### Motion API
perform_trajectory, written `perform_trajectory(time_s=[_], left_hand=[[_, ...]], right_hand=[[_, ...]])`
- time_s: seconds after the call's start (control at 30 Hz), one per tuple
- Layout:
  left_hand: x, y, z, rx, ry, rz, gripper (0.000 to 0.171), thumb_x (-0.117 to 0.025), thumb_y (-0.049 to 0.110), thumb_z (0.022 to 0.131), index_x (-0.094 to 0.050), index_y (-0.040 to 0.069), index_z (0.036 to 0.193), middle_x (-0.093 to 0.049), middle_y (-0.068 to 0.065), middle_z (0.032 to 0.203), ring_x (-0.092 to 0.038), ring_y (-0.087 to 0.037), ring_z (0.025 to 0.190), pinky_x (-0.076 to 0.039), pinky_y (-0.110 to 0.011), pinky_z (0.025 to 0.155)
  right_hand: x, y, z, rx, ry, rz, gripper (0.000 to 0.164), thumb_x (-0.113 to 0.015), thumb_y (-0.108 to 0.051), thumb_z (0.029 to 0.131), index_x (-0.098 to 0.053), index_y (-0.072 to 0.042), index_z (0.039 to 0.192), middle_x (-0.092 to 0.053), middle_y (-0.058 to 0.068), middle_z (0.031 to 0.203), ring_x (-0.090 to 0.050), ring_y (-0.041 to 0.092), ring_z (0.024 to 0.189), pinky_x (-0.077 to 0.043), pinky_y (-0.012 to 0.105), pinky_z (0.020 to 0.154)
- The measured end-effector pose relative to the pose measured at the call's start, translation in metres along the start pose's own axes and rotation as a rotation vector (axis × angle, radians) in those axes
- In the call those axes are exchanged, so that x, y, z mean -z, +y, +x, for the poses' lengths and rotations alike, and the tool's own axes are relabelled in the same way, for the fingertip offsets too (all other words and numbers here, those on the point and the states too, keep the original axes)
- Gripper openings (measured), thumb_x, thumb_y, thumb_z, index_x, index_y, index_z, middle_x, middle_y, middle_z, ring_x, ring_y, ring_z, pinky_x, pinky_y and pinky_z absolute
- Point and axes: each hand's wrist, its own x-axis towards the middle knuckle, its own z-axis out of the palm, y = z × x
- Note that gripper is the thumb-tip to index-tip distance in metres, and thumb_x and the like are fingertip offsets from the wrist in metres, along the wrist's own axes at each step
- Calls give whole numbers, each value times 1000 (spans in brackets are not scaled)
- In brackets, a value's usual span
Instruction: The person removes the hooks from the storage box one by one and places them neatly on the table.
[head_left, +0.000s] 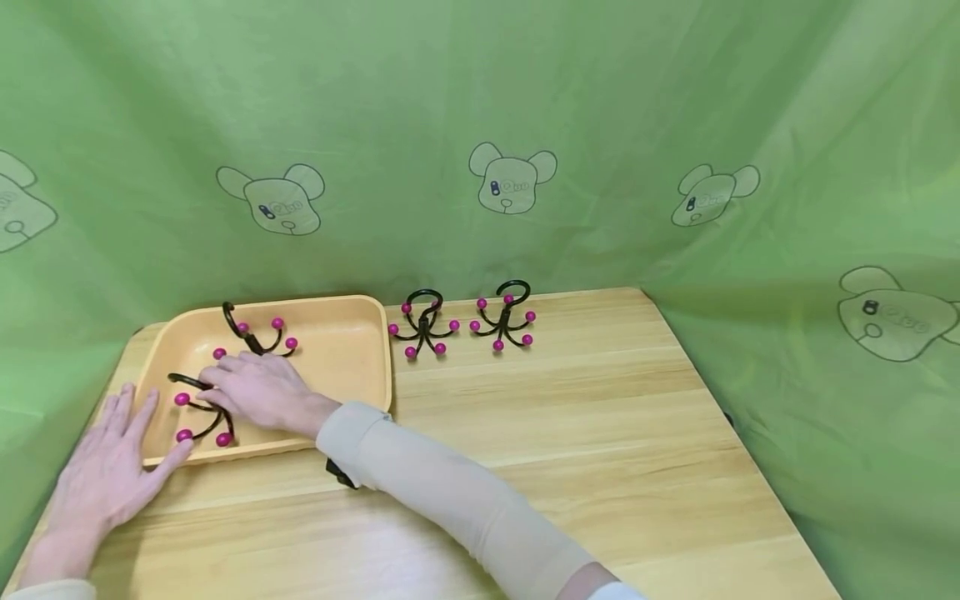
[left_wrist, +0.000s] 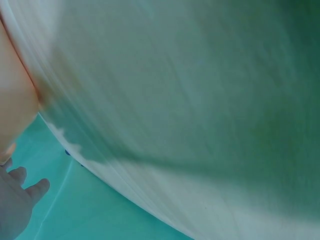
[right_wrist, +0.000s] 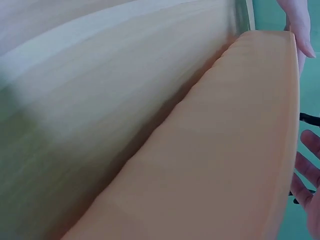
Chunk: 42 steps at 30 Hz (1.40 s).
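My right hand (head_left: 258,387) reaches into the peach tray (head_left: 345,333) and pinches the stem of a black multi-arm hook (head_left: 221,408) with pink ball tips, near the tray's left front. Behind those fingers a second such hook (head_left: 251,340) lies tilted in the tray, partly covered by the hand. In the right wrist view the fingers (right_wrist: 307,167) show just past the tray's rim. My left hand (head_left: 108,467) lies with spread, straight fingers against the tray's left front corner, its thumb along the rim.
Two more pink-tipped hooks, one beside the tray (head_left: 424,325) and another further right (head_left: 504,318), stand at the back of the wooden table (head_left: 570,433). A green curtain (head_left: 600,100) with mouse-head prints surrounds the table's back and sides.
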Motion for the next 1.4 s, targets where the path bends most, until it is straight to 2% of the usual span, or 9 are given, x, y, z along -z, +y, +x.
perform_trajectory(time_s=[0.1,0.23,0.4,0.53,0.87,1.03,1.23,1.4], left_hand=[[0,0,0,2,-4,2,94,-52,56,104,-10,2,169,5,-32,174,1,-55,161,-21,-79,118],[1,-1,1,-2,0,2,94,-51,56,104,-9,2,168,6,-32,174,3,-55,161,-19,-78,120],[0,0,0,-5,11,-4,93,-52,55,104,-12,1,168,2,-34,173,1,-56,161,-19,-77,121],[0,0,0,-2,5,-6,94,-52,56,104,-11,1,168,3,-34,174,2,-55,162,-17,-77,122],[-1,-2,-2,-7,11,-5,95,-53,55,103,-10,2,169,2,-34,174,4,-53,163,-4,-69,132],[-2,-2,-1,-6,12,-2,94,-53,55,103,-10,2,169,1,-35,173,3,-53,163,-4,-68,132],[-1,-1,-1,-7,15,-3,94,-53,55,103,-11,1,168,0,-35,173,4,-52,163,2,-63,135],[-1,-1,-1,-8,17,-4,94,-54,54,103,-11,1,168,-1,-35,173,4,-51,163,2,-63,135]], right_hand=[[0,4,-4,8,14,-5,44,-30,-55,113,-57,-41,144,-62,-23,146,-60,-1,128,-53,14,100],[0,11,-8,14,43,-7,43,-31,-53,113,-57,-40,145,-65,-21,143,-61,0,128,-53,15,100],[2,19,-15,15,70,-26,44,-32,-52,113,-56,-40,149,-66,-19,138,-62,0,119,-54,15,93],[4,24,-21,23,95,-54,42,-34,-51,113,-58,-39,146,-67,-19,128,-63,1,112,-55,16,91],[8,34,-33,84,148,-143,41,-37,-53,113,-60,-41,143,-67,-20,126,-61,0,111,-51,15,85],[14,38,-38,91,137,-160,43,-35,-53,113,-57,-42,148,-66,-20,131,-60,0,114,-52,15,91],[24,41,-44,107,165,-180,42,-35,-54,112,-60,-40,143,-66,-20,127,-58,-1,107,-50,13,84],[34,42,-52,113,175,-185,42,-36,-54,112,-60,-40,144,-67,-19,131,-60,0,113,-51,14,88]])
